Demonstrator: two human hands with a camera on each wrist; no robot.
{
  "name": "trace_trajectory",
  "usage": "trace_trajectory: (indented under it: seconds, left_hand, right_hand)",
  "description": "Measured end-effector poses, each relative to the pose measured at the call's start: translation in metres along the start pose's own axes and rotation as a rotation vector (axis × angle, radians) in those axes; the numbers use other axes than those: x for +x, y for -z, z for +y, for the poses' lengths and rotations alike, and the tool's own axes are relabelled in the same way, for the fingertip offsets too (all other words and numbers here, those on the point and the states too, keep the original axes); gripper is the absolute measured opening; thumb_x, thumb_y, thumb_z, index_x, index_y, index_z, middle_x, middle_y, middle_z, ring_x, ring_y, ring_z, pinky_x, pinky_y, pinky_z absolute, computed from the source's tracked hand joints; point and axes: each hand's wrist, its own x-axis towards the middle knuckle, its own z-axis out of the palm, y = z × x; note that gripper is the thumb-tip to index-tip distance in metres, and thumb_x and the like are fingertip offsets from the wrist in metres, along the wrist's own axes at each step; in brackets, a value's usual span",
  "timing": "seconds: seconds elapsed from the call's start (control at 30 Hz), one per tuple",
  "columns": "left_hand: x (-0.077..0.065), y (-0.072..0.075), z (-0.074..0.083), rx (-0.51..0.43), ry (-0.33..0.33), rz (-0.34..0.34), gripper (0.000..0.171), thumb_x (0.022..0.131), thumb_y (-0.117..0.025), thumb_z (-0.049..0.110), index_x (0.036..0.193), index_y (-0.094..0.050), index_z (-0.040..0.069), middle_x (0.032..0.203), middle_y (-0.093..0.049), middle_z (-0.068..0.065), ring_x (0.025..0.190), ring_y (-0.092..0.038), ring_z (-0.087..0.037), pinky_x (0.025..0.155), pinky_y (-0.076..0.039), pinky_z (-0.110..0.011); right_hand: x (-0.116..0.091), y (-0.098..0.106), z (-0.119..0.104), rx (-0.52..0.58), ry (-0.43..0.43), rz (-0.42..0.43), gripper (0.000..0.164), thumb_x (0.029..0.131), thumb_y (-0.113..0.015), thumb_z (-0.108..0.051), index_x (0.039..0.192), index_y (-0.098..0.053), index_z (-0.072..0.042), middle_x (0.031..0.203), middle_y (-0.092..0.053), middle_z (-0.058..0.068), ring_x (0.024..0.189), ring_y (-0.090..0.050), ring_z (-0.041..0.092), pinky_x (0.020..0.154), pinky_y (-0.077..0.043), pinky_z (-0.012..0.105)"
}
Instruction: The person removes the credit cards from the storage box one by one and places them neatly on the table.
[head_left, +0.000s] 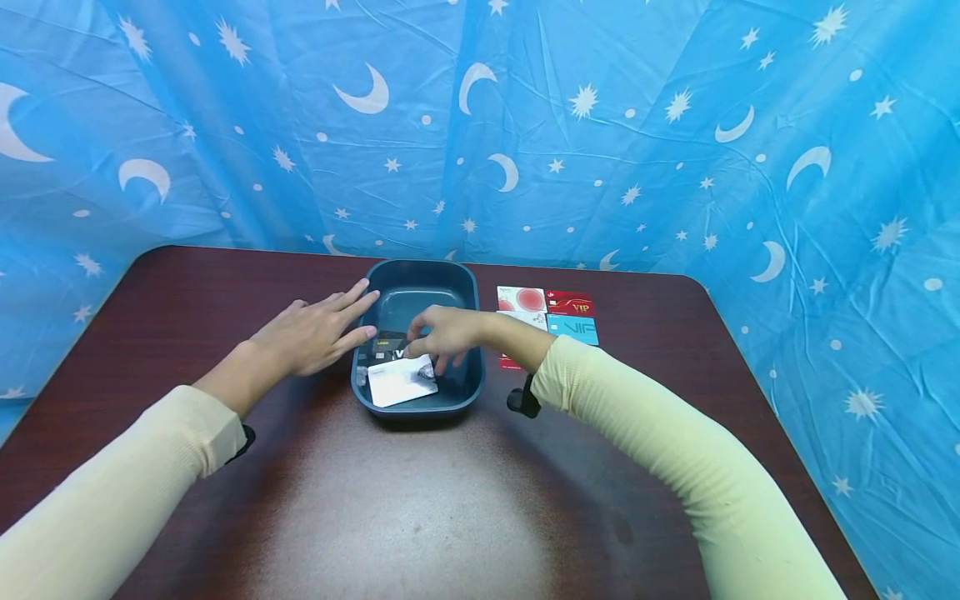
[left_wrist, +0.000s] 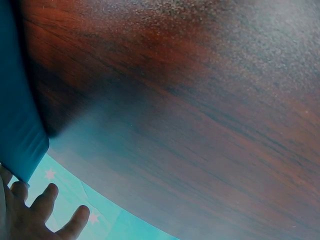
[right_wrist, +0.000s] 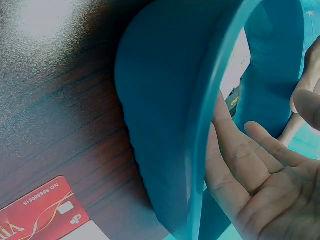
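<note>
A dark blue plastic basin (head_left: 420, 268) stands on the table, holding a white card (head_left: 397, 383) and a black card (head_left: 384, 345) marked LOGO. My left hand (head_left: 318, 333), fingers spread and mostly straight, touches the basin's left rim. Reaching over the right wall, my right hand (head_left: 447, 333) has its fingers pointing down inside, close to the cards. In the right wrist view, the thumb of that right hand (right_wrist: 272, 187) stands apart from the fingers, and no card shows between them. Its fingertips are partly hidden by the basin's rim (right_wrist: 212, 100).
Right of the basin lie several cards in rows, among them a white card with a red circle (head_left: 521, 299), a red VIP card (head_left: 569, 303) and a blue VIP card (head_left: 573, 329). My right forearm hides some. A blue star-patterned curtain (head_left: 525, 125) hangs behind the brown table (head_left: 420, 508).
</note>
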Motion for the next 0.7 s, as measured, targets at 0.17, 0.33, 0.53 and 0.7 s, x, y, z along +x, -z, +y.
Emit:
trace_trajectory:
  seconds: [0.17,0.33,0.53,0.7]
  left_hand:
    - [0.0001,0.0003,0.0002,0.003,0.0,-0.003,0.066,0.106,-0.04,0.046,0.159,-0.023,0.009,0.164,-0.016,-0.02,0.142,-0.035,-0.043,0.102,-0.034,-0.072]
    - [0.0001,0.0014,0.0007,-0.001,0.001,-0.01,0.066,0.106,-0.039,0.046,0.159,-0.023,0.009,0.164,-0.015,-0.021,0.142,-0.035,-0.044,0.102,-0.034,-0.072]
    - [0.0008,0.0017,0.0009,-0.005,0.0,-0.009,0.067,0.106,-0.041,0.045,0.158,-0.024,0.008,0.163,-0.016,-0.022,0.142,-0.034,-0.044,0.102,-0.032,-0.073]
    - [0.0008,0.0014,0.001,-0.005,-0.003,-0.006,0.067,0.105,-0.042,0.045,0.158,-0.024,0.008,0.163,-0.017,-0.022,0.141,-0.035,-0.045,0.102,-0.032,-0.074]
  right_hand:
    - [-0.0005,0.0008,-0.0005,-0.006,0.0,0.005,0.045,0.104,-0.054,-0.028,0.14,-0.048,-0.002,0.12,-0.065,0.02,0.094,-0.073,0.025,0.08,-0.059,0.038]
    - [-0.0026,0.0014,-0.0013,-0.032,0.001,0.004,0.049,0.103,-0.056,-0.03,0.143,-0.047,-0.003,0.126,-0.061,0.018,0.098,-0.071,0.025,0.086,-0.057,0.043]
    - [-0.0026,0.0005,-0.0024,-0.033,0.008,0.015,0.048,0.103,-0.056,-0.029,0.142,-0.047,-0.004,0.133,-0.055,0.014,0.099,-0.07,0.028,0.086,-0.058,0.044]
    - [-0.0042,-0.0004,-0.006,-0.021,0.031,0.044,0.045,0.102,-0.057,-0.024,0.14,-0.047,-0.002,0.134,-0.052,0.015,0.094,-0.071,0.026,0.084,-0.059,0.042]
